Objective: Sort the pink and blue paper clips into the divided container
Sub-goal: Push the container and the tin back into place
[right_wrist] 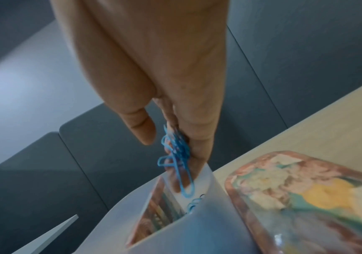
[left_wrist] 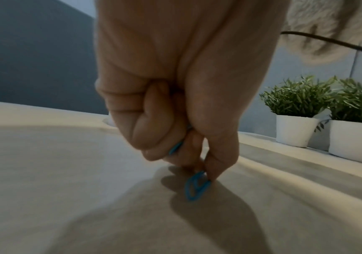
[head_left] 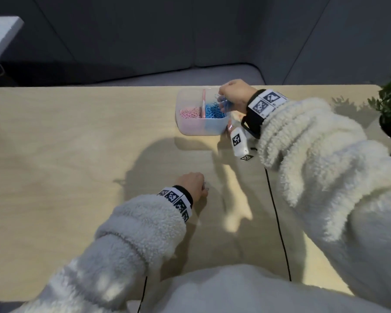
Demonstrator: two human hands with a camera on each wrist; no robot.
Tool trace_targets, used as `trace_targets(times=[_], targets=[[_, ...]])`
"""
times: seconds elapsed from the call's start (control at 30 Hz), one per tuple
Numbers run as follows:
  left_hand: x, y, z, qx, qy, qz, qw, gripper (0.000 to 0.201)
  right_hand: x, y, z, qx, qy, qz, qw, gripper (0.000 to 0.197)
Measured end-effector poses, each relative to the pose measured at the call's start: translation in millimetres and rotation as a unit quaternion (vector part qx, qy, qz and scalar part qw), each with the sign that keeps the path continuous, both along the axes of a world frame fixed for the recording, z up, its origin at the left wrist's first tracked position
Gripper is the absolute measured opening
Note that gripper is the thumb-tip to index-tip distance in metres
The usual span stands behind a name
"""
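Note:
A translucent divided container (head_left: 191,129) stands at the table's far side, pink clips (head_left: 190,113) in its left half and blue clips (head_left: 212,111) in its right half. Over the right half, my right hand (head_left: 231,96) pinches a tangle of blue paper clips (right_wrist: 176,154) just above the container's rim (right_wrist: 216,194). Nearer to me, my left hand (head_left: 193,185) is down on the table with curled fingers. It pinches a blue paper clip (left_wrist: 195,186) against the tabletop, and another blue clip (left_wrist: 175,147) shows between its curled fingers.
A patterned lid (right_wrist: 306,197) lies on the table just right of the container. White potted plants (left_wrist: 297,111) stand at the table's right edge. A black cable (head_left: 278,222) runs across the table. A grey sofa (head_left: 167,73) lies beyond the far edge.

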State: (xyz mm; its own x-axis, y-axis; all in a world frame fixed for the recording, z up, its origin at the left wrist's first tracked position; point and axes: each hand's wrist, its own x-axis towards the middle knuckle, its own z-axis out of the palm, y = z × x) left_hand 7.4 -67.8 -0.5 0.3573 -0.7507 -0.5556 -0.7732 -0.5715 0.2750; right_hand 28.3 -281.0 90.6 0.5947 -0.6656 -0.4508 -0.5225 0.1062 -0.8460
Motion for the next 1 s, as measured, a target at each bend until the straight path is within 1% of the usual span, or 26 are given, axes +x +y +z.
trace_targets(times=[0.03, 0.07, 0.1, 0.13, 0.17, 0.2, 0.23, 0.27, 0.3, 0.33, 0.37, 0.43, 0.53, 0.6, 0.67, 0.73, 0.77, 0.8, 0.83, 0.9, 0.93, 0.97, 1.0], targets=[[2.3, -3.1, 3.9, -0.003, 0.018, 0.007, 1.0, 0.026, 6.1, -3.7, -5.8, -0.003, 0.008, 0.003, 1.0, 0.007], [5.8, -7.8, 9.7, -0.018, 0.035, 0.019, 0.999, 0.025, 7.6, -3.9, -6.3, -0.018, 0.033, 0.008, 0.999, 0.012], [10.7, -15.3, 17.7, -0.045, 0.045, 0.034, 0.997, 0.022, 9.3, -4.4, -5.6, -0.061, 0.082, 0.048, 0.994, 0.018], [17.4, -25.6, 27.3, -0.081, 0.047, 0.049, 0.994, 0.017, 6.3, -3.2, -6.6, -0.112, 0.088, 0.077, 0.987, 0.018], [25.1, -37.6, 37.9, -0.121, 0.042, 0.065, 0.99, 0.013, 5.9, -6.0, -8.8, -0.105, 0.069, 0.069, 0.99, 0.017], [33.5, -51.2, 48.1, -0.16, 0.031, 0.079, 0.984, 0.012, 2.0, -4.6, -9.4, -0.078, 0.03, 0.041, 0.996, 0.02], [42.2, -65.3, 57.2, -0.191, 0.015, 0.09, 0.977, 0.011, -3.2, -10.6, -16.1, -0.121, 0.001, 0.031, 0.992, 0.024], [50.2, -79.2, 65.3, -0.218, 0.0, 0.098, 0.971, 0.014, -8.1, -14.3, -22.3, -0.143, -0.008, -0.004, 0.99, 0.025], [57.1, -93.0, 71.6, -0.235, -0.01, 0.105, 0.966, 0.022, -16.9, -17.2, -24.9, -0.158, -0.02, -0.029, 0.987, 0.024], [63.1, -105.9, 76.3, -0.241, -0.016, 0.109, 0.964, 0.028, -28.4, -19.3, -27.0, -0.176, -0.009, -0.031, 0.984, 0.023], [67.7, -117.7, 79.9, -0.239, -0.023, 0.113, 0.964, 0.03, -40.5, -21.4, -30.5, -0.198, 0.008, -0.029, 0.98, 0.021], [73.9, -137.1, 82.4, -0.225, -0.052, 0.12, 0.965, 0.027, -67.5, -23.9, -39.5, -0.238, 0.074, -0.018, 0.968, 0.019], [79.2, -154.3, 78.9, -0.198, -0.063, 0.128, 0.97, 0.025, -99.9, -26.7, -63.5, -0.268, 0.178, -0.02, 0.947, 0.024], [79.6, -159.7, 76.1, -0.181, -0.068, 0.119, 0.974, 0.018, -109.2, -28.3, -77.1, -0.252, 0.218, -0.027, 0.942, 0.031], [79.9, -161.1, 75.0, -0.175, -0.06, 0.124, 0.975, 0.015, -112.0, -25.4, -86.3, -0.227, 0.263, -0.024, 0.938, 0.046], [83.7, -158.7, 72.8, -0.197, -0.031, 0.15, 0.968, 0.028, -110.2, -20.8, -93.0, -0.224, 0.299, -0.022, 0.927, 0.062], [86.8, -154.5, 71.8, -0.222, -0.013, 0.169, 0.96, 0.033, -108.0, -19.4, -95.0, -0.228, 0.307, -0.024, 0.924, 0.066], [90.3, -148.0, 70.8, -0.254, -0.006, 0.185, 0.949, 0.035, -105.8, -18.7, -96.7, -0.229, 0.309, -0.031, 0.923, 0.068], [94.6, -140.3, 69.4, -0.29, -0.017, 0.193, 0.937, 0.034, -103.5, -18.6, -97.3, -0.227, 0.303, -0.041, 0.925, 0.067], [102.8, -123.3, 63.9, -0.331, -0.089, 0.206, 0.917, 0.032, -100.3, -19.2, -98.4, -0.223, 0.273, -0.059, 0.934, 0.06], [106.1, -113.5, 60.1, -0.324, -0.126, 0.226, 0.91, 0.034, -99.5, -18.7, -98.9, -0.223, 0.26, -0.069, 0.937, 0.056], [110.0, -104.5, 53.8, -0.299, -0.135, 0.265, 0.907, 0.038, -99.1, -17.5, -99.3, -0.22, 0.251, -0.08, 0.939, 0.054], [112.5, -97.5, 48.1, -0.276, -0.11, 0.31, 0.903, 0.041, -98.7, -16.2, -100.3, -0.218, 0.237, -0.095, 0.942, 0.054]])
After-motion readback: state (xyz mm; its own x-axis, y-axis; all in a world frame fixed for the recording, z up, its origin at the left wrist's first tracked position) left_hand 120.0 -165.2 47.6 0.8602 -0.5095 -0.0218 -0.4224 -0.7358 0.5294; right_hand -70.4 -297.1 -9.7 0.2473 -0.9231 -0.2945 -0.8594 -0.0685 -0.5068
